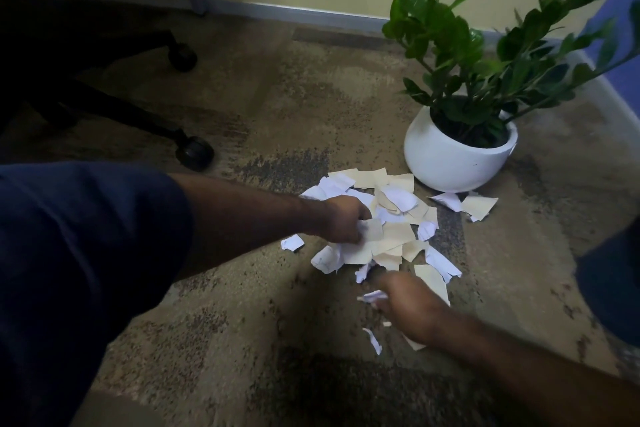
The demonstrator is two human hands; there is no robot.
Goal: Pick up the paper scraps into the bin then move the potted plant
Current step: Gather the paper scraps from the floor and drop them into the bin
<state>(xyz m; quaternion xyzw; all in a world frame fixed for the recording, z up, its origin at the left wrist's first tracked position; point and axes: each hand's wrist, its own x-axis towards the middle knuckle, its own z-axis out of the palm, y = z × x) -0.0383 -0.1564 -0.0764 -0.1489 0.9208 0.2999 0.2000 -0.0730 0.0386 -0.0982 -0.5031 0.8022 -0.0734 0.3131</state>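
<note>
Nearest: right hand [410,308] low on the carpet [242,322] at the near edge of the mess, blurred, fingers curled toward a small white scrap [372,296] at its fingertips. Looks like a pinch on it, but the blur means I cannot tell for sure. A thin white sliver [373,340] lies just left of the wrist, loose.

Next out: left hand [346,218], arm reaching in from the left, fingers curled round a bunch of scraps, a cream piece [373,229] sticking out of the grip. It sits on the left side of the main paper scrap pile [391,236].

The pile is white and cream torn pieces, lying between the two hands and stretching far-right toward the pot. So the bulk of the scraps lies right of the left hand and beyond the right hand. One white stray [292,242] lies left of the pile, just below the left forearm. A small cluster [465,204] lies off to the right, touching the foot of the pot.

Farther: potted plant [457,152], white round pot, green leafy stems, upright, far right, just beyond the pile.

Far left: office chair base [194,149] with castors, dark.

No bin in view, so direction of the drop-off is unknown. Judgement: gathering step, early, most scraps are on the floor; plant untouched.
</note>
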